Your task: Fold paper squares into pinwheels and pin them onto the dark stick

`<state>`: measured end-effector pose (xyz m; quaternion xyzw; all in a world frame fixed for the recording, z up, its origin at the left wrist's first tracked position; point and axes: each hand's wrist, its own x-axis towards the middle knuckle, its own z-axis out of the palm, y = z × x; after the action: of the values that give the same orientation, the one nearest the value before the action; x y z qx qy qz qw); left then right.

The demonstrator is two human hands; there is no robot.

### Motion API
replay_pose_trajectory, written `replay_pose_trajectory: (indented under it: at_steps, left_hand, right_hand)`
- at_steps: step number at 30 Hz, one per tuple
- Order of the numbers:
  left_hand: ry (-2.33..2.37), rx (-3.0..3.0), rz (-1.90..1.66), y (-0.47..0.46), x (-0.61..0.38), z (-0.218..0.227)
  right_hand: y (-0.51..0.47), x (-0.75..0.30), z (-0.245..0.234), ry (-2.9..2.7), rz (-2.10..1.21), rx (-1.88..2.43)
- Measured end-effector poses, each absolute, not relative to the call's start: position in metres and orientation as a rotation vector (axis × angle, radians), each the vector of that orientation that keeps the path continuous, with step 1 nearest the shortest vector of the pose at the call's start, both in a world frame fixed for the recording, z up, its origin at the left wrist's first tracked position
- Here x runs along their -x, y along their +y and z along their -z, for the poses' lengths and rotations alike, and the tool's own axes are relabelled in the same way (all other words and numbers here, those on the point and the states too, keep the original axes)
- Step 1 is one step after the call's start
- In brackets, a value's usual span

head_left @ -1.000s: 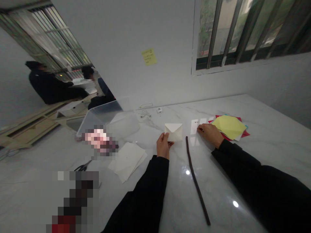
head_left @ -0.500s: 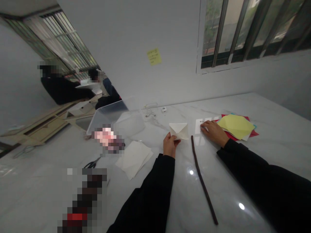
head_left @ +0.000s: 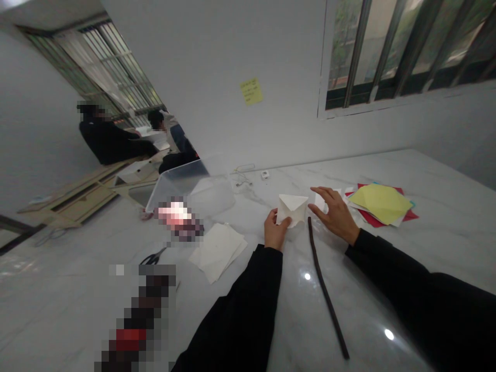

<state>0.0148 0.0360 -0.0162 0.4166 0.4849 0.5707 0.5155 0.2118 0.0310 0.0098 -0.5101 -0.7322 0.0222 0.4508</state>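
Left hand [head_left: 276, 232] pinching folded white paper envelope [head_left: 292, 209] between thumb and fingers over marble tabletop [head_left: 445, 170]; right hand [head_left: 335, 214] spread open just beside it, between dark rod [head_left: 325, 284] and stack of coloured paper [head_left: 382, 204]

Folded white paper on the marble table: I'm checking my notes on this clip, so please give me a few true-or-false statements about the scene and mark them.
1. The left hand holds the folded white paper. True.
2. The right hand also holds the paper. False: it is open, with its fingers spread, beside the paper.
3. A long dark stick lies on the marble table, to the right of the left hand. True.
4. The scissors lie on the coloured paper stack. False: they lie far to the left of it, near the loose white sheets.
5. A yellow sheet lies on top of the coloured paper stack. True.
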Motion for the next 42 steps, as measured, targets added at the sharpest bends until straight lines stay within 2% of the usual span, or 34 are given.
replay_pose_trajectory:
  at_steps: [10, 18, 34, 42]
  left_hand:
    - [1.192, -1.433, -1.372, 0.025, -0.016, 0.005]
    - [1.244, -1.441, -1.376, 0.026, -0.016, 0.005]
    - [1.338, -1.410, -1.317, 0.028, -0.012, 0.009]
    - [1.244, -1.400, -1.296, 0.030, -0.010, 0.009]
  right_hand:
    - [0.009, -0.174, -0.004, -1.730, -0.384, 1.211]
    - [0.015, -0.181, -0.006, -1.604, -0.359, 1.194]
    - [0.035, -0.211, -0.006, -1.844, -0.539, 1.152]
    - [0.044, -0.217, -0.002, -1.574, -0.852, 1.158]
